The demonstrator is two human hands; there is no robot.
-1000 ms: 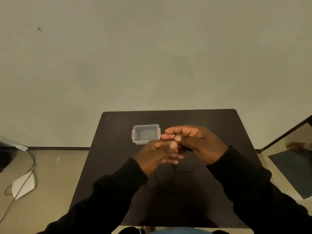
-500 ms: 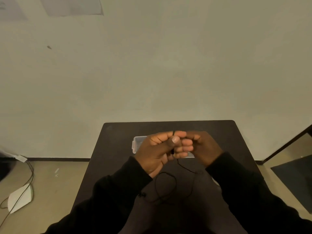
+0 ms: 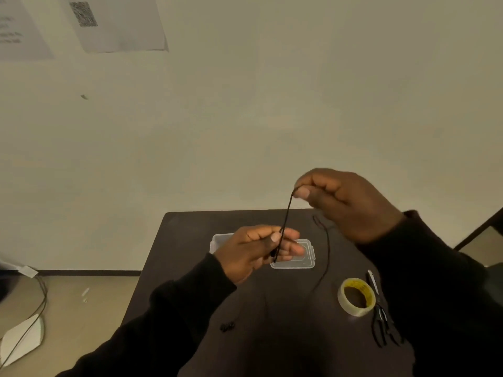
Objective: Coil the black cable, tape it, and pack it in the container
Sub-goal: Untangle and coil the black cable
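A thin black cable (image 3: 286,216) runs taut between my two hands above the dark table (image 3: 185,240). My left hand (image 3: 255,248) pinches its lower end in front of the clear plastic container (image 3: 304,263). My right hand (image 3: 343,202) is raised higher and to the right, pinching the cable's upper bend. The rest of the cable hangs from my right hand and trails down onto the table toward a small black plug (image 3: 227,326). A roll of clear tape (image 3: 356,296) lies at the right.
Black-handled scissors (image 3: 379,311) lie just right of the tape roll. The container's left part is hidden behind my left hand. A white device with cables (image 3: 24,336) sits on the floor at left. Papers (image 3: 114,23) hang on the wall.
My hands were pressed together low over the container. My right hand has since risen up and to the right, stretching a length of cable away from my left hand. The view tilted up.
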